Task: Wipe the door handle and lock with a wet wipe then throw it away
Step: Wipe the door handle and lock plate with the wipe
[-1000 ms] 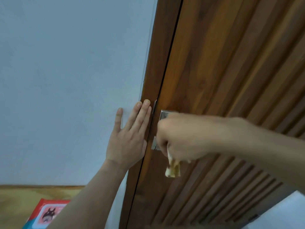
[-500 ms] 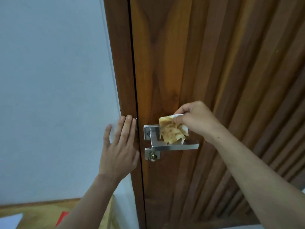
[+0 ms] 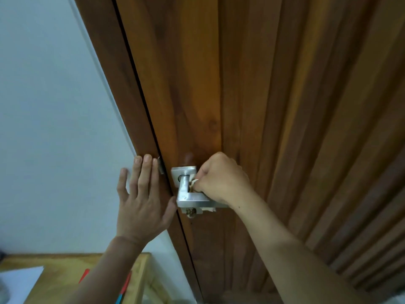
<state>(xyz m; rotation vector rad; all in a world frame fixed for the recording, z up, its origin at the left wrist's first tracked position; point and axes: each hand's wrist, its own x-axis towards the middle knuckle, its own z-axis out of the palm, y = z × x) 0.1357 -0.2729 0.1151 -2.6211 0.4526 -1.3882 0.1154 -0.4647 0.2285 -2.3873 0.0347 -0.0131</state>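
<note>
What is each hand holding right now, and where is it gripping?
The right hand clutches the bunched wet wipe in its fingers against the door handle. The left hand holds nothing, lying flat on the door frame.

text: none legible | labels: none | brands: none | numbers: none | signs: none

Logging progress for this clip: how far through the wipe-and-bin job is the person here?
Mid-wipe. The right hand is closed on the wet wipe, pressed against the door handle near its neck. The left hand lies flat, open, on the door frame. The lock below shows bare, not under the wipe now. Throwing it away is left; no bin is in view.
</note>
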